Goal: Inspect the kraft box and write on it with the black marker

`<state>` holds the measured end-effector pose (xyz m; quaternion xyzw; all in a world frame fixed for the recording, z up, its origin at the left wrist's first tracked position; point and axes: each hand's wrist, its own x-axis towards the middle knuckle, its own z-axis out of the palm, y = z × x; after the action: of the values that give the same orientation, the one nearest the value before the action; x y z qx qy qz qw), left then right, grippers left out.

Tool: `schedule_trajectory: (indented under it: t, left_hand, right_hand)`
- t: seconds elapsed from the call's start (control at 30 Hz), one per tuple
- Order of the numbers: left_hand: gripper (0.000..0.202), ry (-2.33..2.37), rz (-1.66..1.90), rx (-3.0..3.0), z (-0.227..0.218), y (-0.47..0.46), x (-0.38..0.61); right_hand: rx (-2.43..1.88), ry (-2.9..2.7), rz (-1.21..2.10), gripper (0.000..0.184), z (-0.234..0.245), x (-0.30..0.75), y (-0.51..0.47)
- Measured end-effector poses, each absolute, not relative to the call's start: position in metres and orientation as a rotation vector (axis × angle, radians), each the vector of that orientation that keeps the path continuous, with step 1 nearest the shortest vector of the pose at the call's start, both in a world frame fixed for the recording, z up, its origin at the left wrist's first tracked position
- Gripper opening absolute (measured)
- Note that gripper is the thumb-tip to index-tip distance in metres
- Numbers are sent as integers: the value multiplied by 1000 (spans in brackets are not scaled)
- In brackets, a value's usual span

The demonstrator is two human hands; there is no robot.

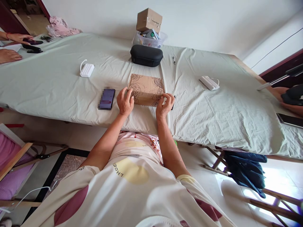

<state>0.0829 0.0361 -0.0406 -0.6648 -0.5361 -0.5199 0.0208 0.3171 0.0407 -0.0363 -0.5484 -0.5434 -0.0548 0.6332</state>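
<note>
A brown cardboard box [146, 83] with black scribbled loops on it sits on the cloth-covered table in front of me. My left hand [125, 101] grips its left front corner, fingers curled against the side. At the right front corner, my right hand [165, 105] holds the box with bent fingers and thumb. Something dark [174, 100] shows just behind my right hand, mostly hidden. To the left of my left hand lies a phone [107, 99], screen up. A black hard case [146, 55] stands right behind the box.
White power banks [87, 70] [209, 83] lie on either side. Behind the case is a clear plastic tub [151, 41] topped by another carton [149, 20]. A pen [174, 60] lies nearby. Another person's hands [10, 56] are at far left; a phone [290, 120] rests at far right.
</note>
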Motion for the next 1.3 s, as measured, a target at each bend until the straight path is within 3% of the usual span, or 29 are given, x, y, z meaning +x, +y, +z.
schedule_trajectory:
  t: [0.13, 0.43, 0.83, 1.0, 1.2, 1.3]
  left_hand:
    - [50, -1597, -1522, -2224, -36, 30, 96]
    - [48, -1426, -1384, -2437, -34, 24, 118]
    - [49, -1418, -1351, -2445, -33, 27, 113]
    - [57, -1475, -1385, -2388, -33, 29, 108]
    - [85, -1485, -1424, -2385, -37, 31, 104]
    - [85, -1380, -1458, -2385, -41, 32, 106]
  right_hand:
    - [-1375, -1418, -205, 31, -28, 307, 29]
    - [-1404, -1802, -207, 43, -13, 274, 7]
    - [-1289, -1347, -143, 35, -33, 313, 36]
    - [-1266, -1345, -1, 34, -29, 309, 30]
    - [-1144, -1585, 11, 43, -24, 293, 15]
    - [-1012, -1809, 50, 46, -24, 282, 9]
